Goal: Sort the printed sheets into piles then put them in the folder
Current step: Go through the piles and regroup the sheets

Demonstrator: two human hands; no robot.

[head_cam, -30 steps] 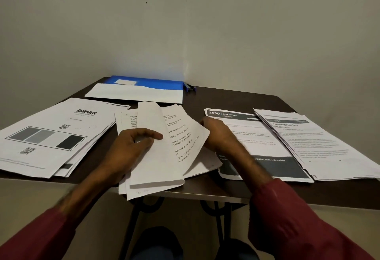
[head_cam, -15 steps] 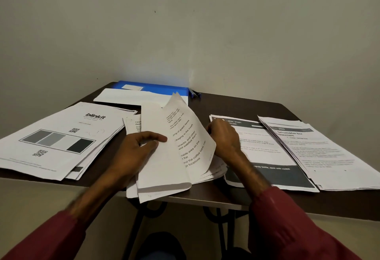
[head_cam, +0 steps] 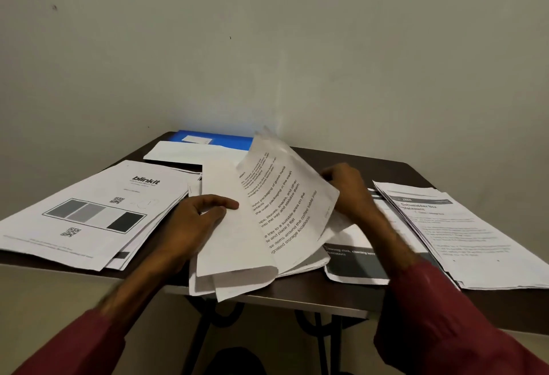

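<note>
Sheet [head_cam: 285, 205] stands steeper than a second ago. Right hand [head_cam: 347, 190] pinches its 3 o'clock edge and has peeled it up off the stack [head_cam: 234, 241] at 6 o'clock on the table [head_cam: 341, 294]. Left hand [head_cam: 196, 223] lies flat on the stack, fingers straight, pressing down and grasping nothing.

Blinkit pile [head_cam: 98, 211] sits at 9 o'clock. Banded pile [head_cam: 356, 264] and text pile [head_cam: 463, 235] sit at 3 o'clock. Folder [head_cam: 219, 138] is at 12 o'clock, with white paper across its near edge.

Judgement: one sheet is separated and ready for a pile. The stack is not yet cleared, so filing is some way off.
</note>
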